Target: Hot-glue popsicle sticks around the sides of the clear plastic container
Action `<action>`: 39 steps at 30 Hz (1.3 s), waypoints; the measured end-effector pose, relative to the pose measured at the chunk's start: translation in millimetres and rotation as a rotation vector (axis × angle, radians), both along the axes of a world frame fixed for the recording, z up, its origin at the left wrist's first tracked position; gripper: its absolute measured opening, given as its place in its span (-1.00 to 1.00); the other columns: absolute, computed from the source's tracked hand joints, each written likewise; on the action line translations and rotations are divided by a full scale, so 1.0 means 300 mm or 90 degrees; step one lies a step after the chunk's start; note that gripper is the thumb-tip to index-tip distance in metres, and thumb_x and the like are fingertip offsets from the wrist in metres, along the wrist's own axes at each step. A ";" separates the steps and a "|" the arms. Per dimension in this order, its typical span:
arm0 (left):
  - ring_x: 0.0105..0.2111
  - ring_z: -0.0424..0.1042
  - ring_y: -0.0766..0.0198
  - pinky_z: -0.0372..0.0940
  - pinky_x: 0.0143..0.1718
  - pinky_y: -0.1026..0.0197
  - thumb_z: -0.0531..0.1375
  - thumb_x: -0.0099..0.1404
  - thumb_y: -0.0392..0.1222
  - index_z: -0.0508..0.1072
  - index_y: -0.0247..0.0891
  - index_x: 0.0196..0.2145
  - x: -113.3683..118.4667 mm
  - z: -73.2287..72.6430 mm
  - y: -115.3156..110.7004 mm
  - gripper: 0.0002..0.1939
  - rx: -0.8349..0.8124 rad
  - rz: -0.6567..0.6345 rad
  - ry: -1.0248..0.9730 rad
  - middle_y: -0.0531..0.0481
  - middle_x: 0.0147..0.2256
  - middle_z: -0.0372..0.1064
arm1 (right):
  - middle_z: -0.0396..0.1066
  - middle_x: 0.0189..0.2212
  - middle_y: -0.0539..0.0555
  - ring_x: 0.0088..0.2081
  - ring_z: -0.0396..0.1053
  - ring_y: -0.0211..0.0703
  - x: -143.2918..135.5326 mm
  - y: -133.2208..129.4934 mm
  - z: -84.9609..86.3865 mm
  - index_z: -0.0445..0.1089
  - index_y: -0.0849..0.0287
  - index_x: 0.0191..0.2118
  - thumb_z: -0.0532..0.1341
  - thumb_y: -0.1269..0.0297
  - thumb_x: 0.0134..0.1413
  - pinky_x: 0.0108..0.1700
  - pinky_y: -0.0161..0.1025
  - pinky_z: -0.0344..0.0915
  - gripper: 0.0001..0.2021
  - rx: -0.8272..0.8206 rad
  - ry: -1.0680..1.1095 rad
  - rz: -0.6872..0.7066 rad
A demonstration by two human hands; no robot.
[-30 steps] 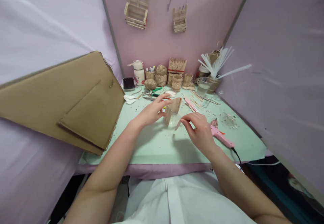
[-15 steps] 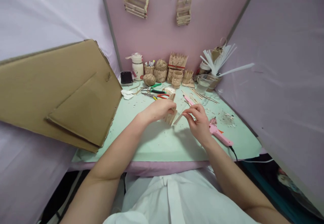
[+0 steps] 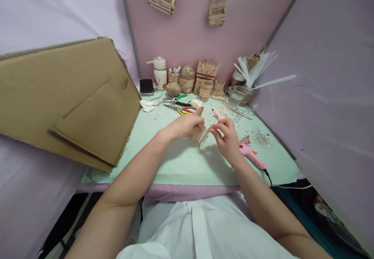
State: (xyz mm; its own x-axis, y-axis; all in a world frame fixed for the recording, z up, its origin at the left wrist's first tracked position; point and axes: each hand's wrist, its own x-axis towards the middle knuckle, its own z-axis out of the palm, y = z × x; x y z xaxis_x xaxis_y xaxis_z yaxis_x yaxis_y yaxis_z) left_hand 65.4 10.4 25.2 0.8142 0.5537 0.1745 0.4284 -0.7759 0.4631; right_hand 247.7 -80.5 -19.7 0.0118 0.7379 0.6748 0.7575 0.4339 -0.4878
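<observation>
My left hand (image 3: 191, 126) is closed on a small wooden craft-stick piece (image 3: 196, 137), held tilted just over the green table cover. Its fingers hide part of the piece. Between the thumb and fingers of my right hand (image 3: 224, 136) is a single craft stick (image 3: 205, 135), slanting down toward the left. The stick lies close along the right side of the piece; whether the two touch I cannot tell. To the right of my right hand rests a pink glue gun (image 3: 253, 155) with its black cord.
Pliers (image 3: 182, 103), a pink cutter (image 3: 216, 114) and loose sticks (image 3: 229, 109) lie beyond my hands. Twine-wrapped cups (image 3: 206, 90), a white bottle (image 3: 159, 75) and a plastic cup of water (image 3: 236, 97) line the back. A cardboard sheet (image 3: 87, 95) leans at left.
My right hand has brought its craft stick slightly left, up against or very near the piece in my left hand. The view has shifted a little.
</observation>
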 end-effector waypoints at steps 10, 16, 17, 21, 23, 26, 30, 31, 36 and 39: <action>-0.48 0.32 0.27 0.08 -0.45 0.28 0.10 0.19 -0.32 0.47 -0.22 -0.34 -0.002 -0.011 0.003 -0.85 0.002 -0.002 -0.003 0.07 -0.49 0.35 | 0.24 -0.33 0.06 -0.20 0.26 -0.04 0.000 0.013 -0.003 0.45 0.06 -0.33 0.17 0.21 0.25 -0.10 -0.04 0.26 -0.85 -0.007 -0.005 -0.008; -0.42 0.34 0.23 0.07 -0.43 0.27 0.14 0.23 -0.28 0.49 -0.22 -0.30 0.000 -0.013 0.000 -0.87 0.035 0.009 0.004 0.04 -0.45 0.39 | 0.24 -0.33 0.06 -0.20 0.25 -0.04 0.001 0.028 -0.009 0.44 0.07 -0.33 0.18 0.22 0.25 -0.12 -0.05 0.25 -0.86 0.006 -0.017 -0.002; -0.41 0.35 0.22 0.07 -0.43 0.27 0.15 0.23 -0.27 0.50 -0.22 -0.29 0.001 -0.014 -0.001 -0.88 0.039 0.011 0.005 0.03 -0.44 0.40 | 0.24 -0.32 0.06 -0.20 0.25 -0.04 0.001 0.030 -0.011 0.44 0.06 -0.32 0.18 0.23 0.25 -0.12 -0.05 0.25 -0.86 0.007 -0.017 -0.002; -0.34 0.39 0.19 0.11 -0.40 0.27 0.20 0.24 -0.23 0.50 -0.22 -0.27 0.001 -0.020 0.000 -0.89 0.052 0.010 -0.006 0.00 -0.37 0.43 | 0.25 -0.32 0.07 -0.19 0.25 -0.03 -0.002 0.032 -0.013 0.45 0.07 -0.32 0.18 0.23 0.24 -0.11 -0.04 0.24 -0.86 0.013 -0.023 -0.005; -0.32 0.40 0.18 0.13 -0.38 0.27 0.21 0.24 -0.21 0.50 -0.22 -0.26 0.001 -0.024 0.000 -0.89 0.057 0.010 -0.009 -0.01 -0.35 0.44 | 0.25 -0.33 0.07 -0.19 0.25 -0.03 -0.004 0.030 -0.011 0.45 0.07 -0.32 0.18 0.23 0.25 -0.11 -0.04 0.24 -0.86 0.019 -0.030 -0.006; -0.31 0.41 0.18 0.12 -0.38 0.27 0.21 0.26 -0.20 0.50 -0.22 -0.26 0.001 -0.028 0.000 -0.89 0.064 0.010 -0.007 -0.01 -0.34 0.45 | 0.26 -0.32 0.07 -0.19 0.27 -0.04 -0.009 0.027 -0.006 0.43 0.07 -0.31 0.17 0.22 0.26 -0.11 -0.04 0.25 -0.86 0.023 -0.048 -0.010; -0.30 0.42 0.18 0.08 -0.40 0.28 0.21 0.29 -0.15 0.49 -0.23 -0.27 0.003 -0.030 -0.002 -0.88 0.079 0.008 0.000 -0.01 -0.33 0.47 | 0.28 -0.29 0.09 -0.15 0.29 -0.03 -0.011 0.024 -0.006 0.40 0.07 -0.28 0.17 0.24 0.26 -0.08 -0.04 0.27 -0.90 0.020 -0.067 -0.004; -0.29 0.42 0.19 0.08 -0.40 0.28 0.21 0.29 -0.14 0.49 -0.23 -0.28 0.004 -0.030 -0.003 -0.88 0.082 0.008 0.000 -0.01 -0.33 0.47 | 0.28 -0.28 0.09 -0.15 0.29 -0.02 -0.011 0.024 -0.008 0.40 0.08 -0.27 0.17 0.25 0.26 -0.08 -0.04 0.28 -0.91 0.020 -0.068 -0.002; -0.29 0.42 0.18 0.09 -0.38 0.28 0.20 0.30 -0.12 0.49 -0.23 -0.26 0.004 -0.023 -0.009 -0.86 0.085 0.007 0.001 -0.03 -0.31 0.49 | 0.31 -0.25 0.11 -0.12 0.30 -0.02 -0.007 0.026 -0.017 0.38 0.08 -0.25 0.16 0.25 0.27 -0.05 -0.04 0.27 -0.92 0.021 -0.070 0.002; -0.29 0.42 0.17 0.09 -0.38 0.27 0.20 0.30 -0.11 0.49 -0.24 -0.27 0.005 -0.019 -0.013 -0.84 0.086 0.009 0.001 -0.04 -0.31 0.48 | 0.35 -0.23 0.11 -0.11 0.31 -0.01 -0.008 0.027 -0.013 0.36 0.08 -0.25 0.16 0.25 0.27 -0.03 -0.03 0.24 -0.92 0.015 -0.080 0.000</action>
State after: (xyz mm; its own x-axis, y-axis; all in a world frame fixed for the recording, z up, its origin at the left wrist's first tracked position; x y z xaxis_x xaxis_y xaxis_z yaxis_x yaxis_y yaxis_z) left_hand 66.9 6.5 19.4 0.8068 0.5370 0.2462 0.4409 -0.8247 0.3542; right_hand 245.2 -72.5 -23.4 -0.0745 0.7215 0.6884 0.8122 0.4444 -0.3779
